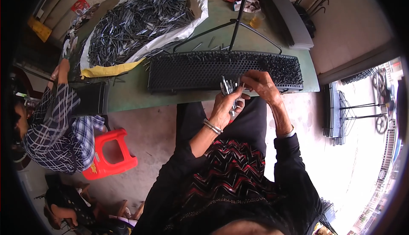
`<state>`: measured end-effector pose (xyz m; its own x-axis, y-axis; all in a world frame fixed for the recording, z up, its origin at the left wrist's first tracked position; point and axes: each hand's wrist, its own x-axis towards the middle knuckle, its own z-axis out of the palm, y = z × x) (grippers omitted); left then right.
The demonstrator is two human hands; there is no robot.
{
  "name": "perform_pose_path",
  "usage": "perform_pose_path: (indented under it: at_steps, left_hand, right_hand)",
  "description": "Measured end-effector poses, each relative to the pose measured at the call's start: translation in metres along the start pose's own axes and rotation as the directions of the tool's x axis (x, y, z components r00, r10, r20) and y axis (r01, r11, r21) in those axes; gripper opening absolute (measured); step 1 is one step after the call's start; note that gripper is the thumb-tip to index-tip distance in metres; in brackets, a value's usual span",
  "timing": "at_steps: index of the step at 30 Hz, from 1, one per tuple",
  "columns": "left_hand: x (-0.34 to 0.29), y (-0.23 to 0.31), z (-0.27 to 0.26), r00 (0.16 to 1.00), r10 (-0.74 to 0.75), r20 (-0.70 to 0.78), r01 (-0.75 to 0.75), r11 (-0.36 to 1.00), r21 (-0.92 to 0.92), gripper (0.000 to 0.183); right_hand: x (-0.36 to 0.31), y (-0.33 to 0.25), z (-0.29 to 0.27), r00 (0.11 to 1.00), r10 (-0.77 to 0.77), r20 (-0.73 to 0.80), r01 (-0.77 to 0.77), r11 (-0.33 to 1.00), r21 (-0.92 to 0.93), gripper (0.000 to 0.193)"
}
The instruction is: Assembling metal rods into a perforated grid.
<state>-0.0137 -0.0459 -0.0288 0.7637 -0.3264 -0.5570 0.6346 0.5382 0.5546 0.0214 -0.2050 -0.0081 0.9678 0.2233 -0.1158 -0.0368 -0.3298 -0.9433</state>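
Note:
My left hand [226, 105] is closed round a bundle of thin metal strips [230, 86], silvery and dark, their ends poking up past the fingers. Just right of it, my right hand [260, 84] is bent over with thumb and fingers pinched together; what lies between the fingertips is too small to make out. Both hands are at the near edge of a long black perforated metal rack [200, 72] lying on the green table [132, 98]. Dark pieces stand in many of the rack's holes, thickest at its right end and along its far side.
A big heap of dark metal strips [140, 22] lies on a white sack [197, 20], far left. Thin black rods [238, 9] rise from the rack. Grey sheets [294, 26] are stacked at right. At left, a person in plaid [55, 124] sits by a red stool [128, 149].

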Motion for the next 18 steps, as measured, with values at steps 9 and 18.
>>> perform_pose_path:
  at_steps: [9, 18]
  left_hand:
    - [0.012, -0.004, -0.007, 0.997, 0.035, 0.071, -0.043, 0.992, 0.115, 0.015]
    - [0.021, -0.008, -0.008, 0.997, -0.007, 0.079, 0.009, 0.999, -0.033, 0.016]
  right_hand:
    - [0.008, 0.006, -0.001, 1.0, 0.003, -0.027, -0.002, 1.0, 0.024, 0.016]
    - [0.016, -0.002, -0.008, 0.963, -0.069, -0.26, 0.062, 0.997, -0.034, 0.01]
